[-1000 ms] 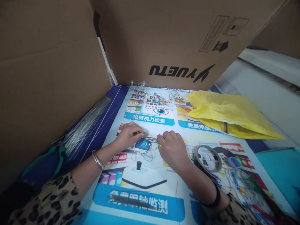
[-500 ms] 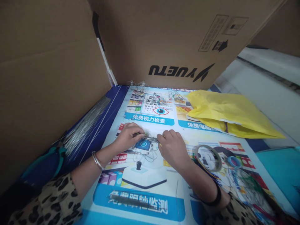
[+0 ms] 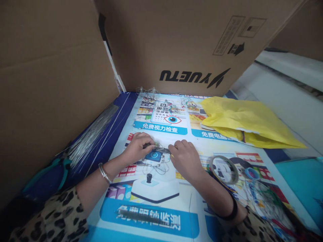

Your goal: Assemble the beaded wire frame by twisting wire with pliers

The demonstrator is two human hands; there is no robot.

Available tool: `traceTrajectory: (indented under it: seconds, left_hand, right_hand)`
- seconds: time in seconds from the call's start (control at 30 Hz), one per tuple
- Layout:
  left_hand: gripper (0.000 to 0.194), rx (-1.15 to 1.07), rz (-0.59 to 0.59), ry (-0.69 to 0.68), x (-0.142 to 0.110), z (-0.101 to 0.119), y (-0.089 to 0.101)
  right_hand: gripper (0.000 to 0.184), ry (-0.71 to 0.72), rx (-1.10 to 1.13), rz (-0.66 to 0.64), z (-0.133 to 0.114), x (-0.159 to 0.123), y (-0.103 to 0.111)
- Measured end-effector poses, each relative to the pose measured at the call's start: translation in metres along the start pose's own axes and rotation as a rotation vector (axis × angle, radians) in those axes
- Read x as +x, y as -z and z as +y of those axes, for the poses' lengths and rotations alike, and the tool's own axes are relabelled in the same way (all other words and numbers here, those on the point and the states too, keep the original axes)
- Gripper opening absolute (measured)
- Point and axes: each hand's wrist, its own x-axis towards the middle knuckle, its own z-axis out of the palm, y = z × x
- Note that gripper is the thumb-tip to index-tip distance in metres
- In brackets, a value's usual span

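Note:
My left hand (image 3: 139, 146) is closed in a pinch on a thin wire piece (image 3: 156, 144) with a little green at its end. From the other side my right hand (image 3: 186, 158) is wrapped round what look like small pliers; the grey metal jaws of the pliers (image 3: 165, 150) point left and meet the wire near my left fingertips. A bit of yellow shows at the grip, the rest being hidden by my fingers. Below the jaws hang fine wire loops with small clear beads (image 3: 156, 165). How the jaws grip the wire is too small to tell.
Cardboard walls (image 3: 176, 40) stand behind and at left. A bundle of straight wires (image 3: 93, 134) lies left, near a dark blue, teal-edged object (image 3: 47, 178). A yellow bag (image 3: 252, 121), a tape roll (image 3: 224, 169) and tangled coloured wires (image 3: 262, 198) lie right. Wire pieces (image 3: 174, 106) lie at the back.
Almost nothing differs. My right hand and the pliers have shifted very slightly; both hands keep their hold.

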Motion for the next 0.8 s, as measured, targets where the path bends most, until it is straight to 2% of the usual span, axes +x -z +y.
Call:
traceTrajectory:
  seconds: [0.8]
  left_hand:
    - [0.011,0.034,-0.034,-0.022,-0.0002,0.0035,0.0026]
  right_hand:
    - [0.008,0.007,0.001,0.015,0.0017,0.0005,-0.0021]
